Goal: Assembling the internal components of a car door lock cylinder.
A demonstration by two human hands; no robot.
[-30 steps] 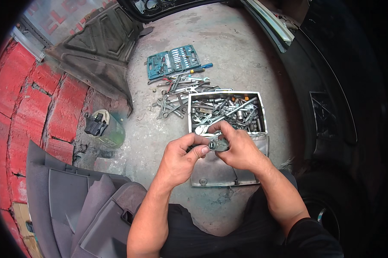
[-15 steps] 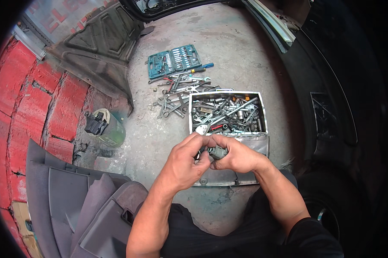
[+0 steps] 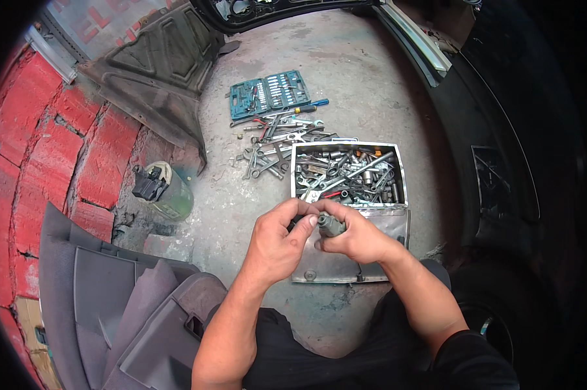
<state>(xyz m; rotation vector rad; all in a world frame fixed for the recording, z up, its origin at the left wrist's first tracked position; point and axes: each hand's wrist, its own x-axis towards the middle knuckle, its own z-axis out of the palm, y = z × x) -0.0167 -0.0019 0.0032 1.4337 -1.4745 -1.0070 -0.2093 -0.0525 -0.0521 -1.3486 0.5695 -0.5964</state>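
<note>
Over the near edge of a metal toolbox (image 3: 405,175), my two hands meet with fingertips close together. My right hand (image 3: 362,237) is closed around a short, dark grey, rounded part (image 3: 331,225); its exact kind does not show. My left hand (image 3: 277,240) is pinched beside the tip of that part, and whatever lies between its thumb and fingers is hidden. Inside the toolbox are many loose wrenches (image 3: 355,172) and sockets. The box's flat lid (image 3: 378,227) lies folded toward me, under my hands.
Loose wrenches (image 3: 267,153) lie on the concrete floor left of the box, below a teal socket set case (image 3: 271,94). A bucket (image 3: 176,198) holding a black part stands by the red wall (image 3: 30,195). Grey trim panels (image 3: 131,312) lean at lower left; a dark car body (image 3: 495,130) borders the right.
The grey part has turned, so its rounded end now faces up toward me. My left fingers have shifted slightly at its tip. The view has moved a little.
</note>
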